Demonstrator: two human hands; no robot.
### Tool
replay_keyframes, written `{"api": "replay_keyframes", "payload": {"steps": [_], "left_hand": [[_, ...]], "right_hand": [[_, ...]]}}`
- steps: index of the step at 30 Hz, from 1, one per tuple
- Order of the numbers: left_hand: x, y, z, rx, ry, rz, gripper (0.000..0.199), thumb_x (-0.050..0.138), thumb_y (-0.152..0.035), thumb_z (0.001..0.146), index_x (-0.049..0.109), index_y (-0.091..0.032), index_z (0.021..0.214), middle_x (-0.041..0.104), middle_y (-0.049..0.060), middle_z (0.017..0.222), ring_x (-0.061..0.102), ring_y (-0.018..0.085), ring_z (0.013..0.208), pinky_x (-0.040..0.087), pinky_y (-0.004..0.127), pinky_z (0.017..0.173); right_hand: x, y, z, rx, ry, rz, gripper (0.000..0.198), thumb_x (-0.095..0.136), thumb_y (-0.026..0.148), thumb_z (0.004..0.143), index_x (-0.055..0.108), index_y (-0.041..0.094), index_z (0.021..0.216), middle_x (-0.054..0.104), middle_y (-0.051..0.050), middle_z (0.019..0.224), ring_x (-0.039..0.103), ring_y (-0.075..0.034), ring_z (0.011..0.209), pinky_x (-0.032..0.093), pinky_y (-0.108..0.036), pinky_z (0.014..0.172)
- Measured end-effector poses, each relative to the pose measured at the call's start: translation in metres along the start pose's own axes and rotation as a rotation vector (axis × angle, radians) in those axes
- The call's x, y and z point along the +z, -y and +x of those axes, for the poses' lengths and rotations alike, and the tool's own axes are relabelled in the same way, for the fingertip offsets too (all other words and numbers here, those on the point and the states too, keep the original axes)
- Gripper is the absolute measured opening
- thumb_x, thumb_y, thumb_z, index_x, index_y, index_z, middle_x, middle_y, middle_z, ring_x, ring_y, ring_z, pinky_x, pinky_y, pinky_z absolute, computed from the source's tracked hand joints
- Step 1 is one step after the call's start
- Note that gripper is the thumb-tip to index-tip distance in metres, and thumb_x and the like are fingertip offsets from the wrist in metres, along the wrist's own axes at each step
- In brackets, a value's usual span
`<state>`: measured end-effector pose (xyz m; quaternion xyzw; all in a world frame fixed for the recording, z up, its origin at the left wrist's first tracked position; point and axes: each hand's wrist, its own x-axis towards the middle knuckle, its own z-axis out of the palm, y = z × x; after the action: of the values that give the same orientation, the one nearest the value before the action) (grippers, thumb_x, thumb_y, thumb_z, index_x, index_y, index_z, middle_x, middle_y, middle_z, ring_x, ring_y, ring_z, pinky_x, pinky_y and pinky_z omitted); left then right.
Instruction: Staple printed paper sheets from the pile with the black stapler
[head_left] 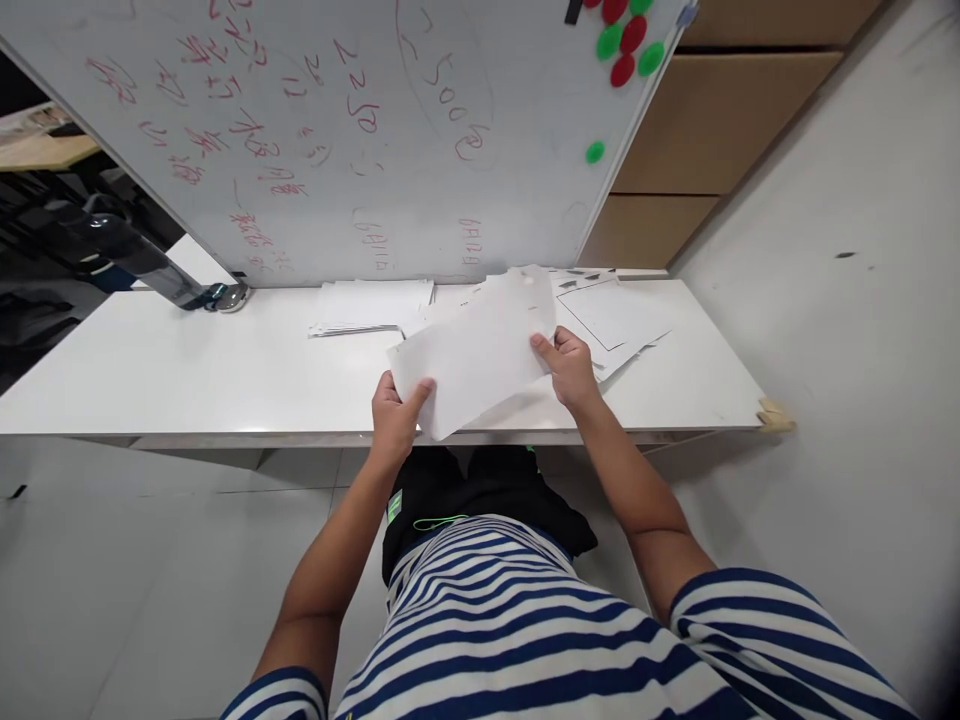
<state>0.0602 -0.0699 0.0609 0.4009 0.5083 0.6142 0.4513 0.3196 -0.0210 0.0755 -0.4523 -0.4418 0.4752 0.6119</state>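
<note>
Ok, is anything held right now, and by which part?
White rectangular paper, by opposite ends: left hand on its left edge, right hand on its right edge.

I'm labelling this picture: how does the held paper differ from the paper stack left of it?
The held paper is gripped by the left hand and right hand; the paper stack lies on the white table, untouched. The held paper slants across the view, while the paper stack lies roughly in line with the table's long edge. Both look white.
</note>
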Motion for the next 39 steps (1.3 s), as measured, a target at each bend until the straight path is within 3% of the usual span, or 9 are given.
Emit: {"api": "replay_keyframes", "payload": {"steps": [6, 10, 16, 23, 26, 29, 34, 37, 39], "left_hand": [[-0.008, 0.013, 0.011, -0.06, -0.142, -0.079, 0.042, 0.088, -0.046, 0.065, 0.06, -0.019, 0.079, 0.062, -0.003, 0.067, 0.056, 0.01, 0.059, 0.046, 0.023, 0.058], [-0.007, 0.011, 0.009, 0.01, -0.124, -0.05, 0.042, 0.087, -0.047, 0.067, 0.056, -0.019, 0.066, 0.048, -0.007, 0.055, 0.043, 0.007, 0.051, 0.038, 0.022, 0.052], [-0.015, 0.006, 0.011, 0.078, 0.063, 0.093, 0.036, 0.077, -0.052, 0.078, 0.074, -0.018, 0.088, 0.07, 0.003, 0.079, 0.061, 0.016, 0.073, 0.048, 0.027, 0.066], [-0.012, -0.002, 0.014, 0.132, 0.167, 0.217, 0.035, 0.066, -0.051, 0.089, 0.076, -0.021, 0.103, 0.071, 0.003, 0.09, 0.062, 0.018, 0.085, 0.05, 0.028, 0.075], [-0.005, -0.003, 0.021, 0.148, 0.069, 0.191, 0.032, 0.066, -0.05, 0.09, 0.074, -0.02, 0.096, 0.067, 0.003, 0.083, 0.06, 0.016, 0.078, 0.048, 0.024, 0.067], [0.005, -0.006, 0.044, 0.127, -0.1, 0.085, 0.031, 0.065, -0.049, 0.09, 0.066, -0.019, 0.085, 0.052, -0.003, 0.065, 0.047, 0.011, 0.058, 0.039, 0.02, 0.053], [0.06, -0.007, 0.099, 0.043, -0.115, -0.077, 0.031, 0.065, -0.045, 0.09, 0.052, -0.02, 0.077, 0.039, -0.007, 0.06, 0.04, 0.007, 0.051, 0.04, 0.017, 0.052], [0.122, 0.004, 0.121, -0.026, -0.016, -0.023, 0.028, 0.062, -0.042, 0.092, 0.051, -0.02, 0.078, 0.043, -0.007, 0.061, 0.041, 0.007, 0.049, 0.039, 0.017, 0.05], [0.165, 0.015, 0.128, -0.037, 0.051, 0.063, 0.026, 0.057, -0.041, 0.095, 0.054, -0.019, 0.081, 0.048, -0.005, 0.063, 0.045, 0.009, 0.05, 0.042, 0.02, 0.051]], "right_hand": [[-0.011, -0.005, -0.01, 0.022, 0.004, -0.074, 0.041, 0.08, 0.059, 0.072, 0.067, 0.025, 0.091, 0.075, -0.001, 0.088, 0.071, -0.022, 0.088, 0.06, -0.037, 0.081], [-0.016, -0.005, -0.012, 0.06, 0.044, -0.022, 0.049, 0.083, 0.056, 0.069, 0.069, 0.025, 0.103, 0.077, -0.003, 0.099, 0.072, -0.025, 0.101, 0.058, -0.04, 0.092], [-0.024, -0.004, -0.012, 0.233, 0.108, -0.025, 0.057, 0.08, 0.064, 0.068, 0.07, 0.025, 0.108, 0.078, -0.005, 0.107, 0.071, -0.029, 0.111, 0.06, -0.041, 0.087], [-0.038, -0.013, -0.016, 0.255, 0.032, 0.007, 0.057, 0.086, 0.057, 0.062, 0.07, 0.024, 0.106, 0.078, -0.006, 0.109, 0.073, -0.029, 0.108, 0.062, -0.044, 0.084], [-0.044, -0.011, -0.021, 0.209, -0.03, 0.037, 0.058, 0.088, 0.055, 0.06, 0.071, 0.022, 0.104, 0.078, -0.008, 0.11, 0.072, -0.03, 0.108, 0.062, -0.047, 0.089], [-0.061, -0.006, -0.026, 0.153, -0.153, 0.037, 0.061, 0.088, 0.055, 0.059, 0.07, 0.021, 0.106, 0.078, -0.009, 0.111, 0.071, -0.031, 0.111, 0.062, -0.048, 0.091], [-0.13, -0.006, -0.034, -0.047, -0.551, -0.075, 0.063, 0.072, 0.058, 0.072, 0.062, 0.023, 0.123, 0.07, -0.011, 0.129, 0.062, -0.033, 0.127, 0.062, -0.049, 0.089], [-0.173, -0.011, -0.043, 0.007, -0.829, -0.155, 0.066, 0.059, 0.056, 0.077, 0.053, 0.024, 0.134, 0.059, -0.014, 0.144, 0.059, -0.033, 0.132, 0.063, -0.05, 0.086], [-0.191, -0.016, -0.05, 0.076, -0.882, -0.188, 0.069, 0.057, 0.054, 0.076, 0.051, 0.022, 0.137, 0.055, -0.016, 0.148, 0.06, -0.034, 0.131, 0.063, -0.051, 0.087]]}}
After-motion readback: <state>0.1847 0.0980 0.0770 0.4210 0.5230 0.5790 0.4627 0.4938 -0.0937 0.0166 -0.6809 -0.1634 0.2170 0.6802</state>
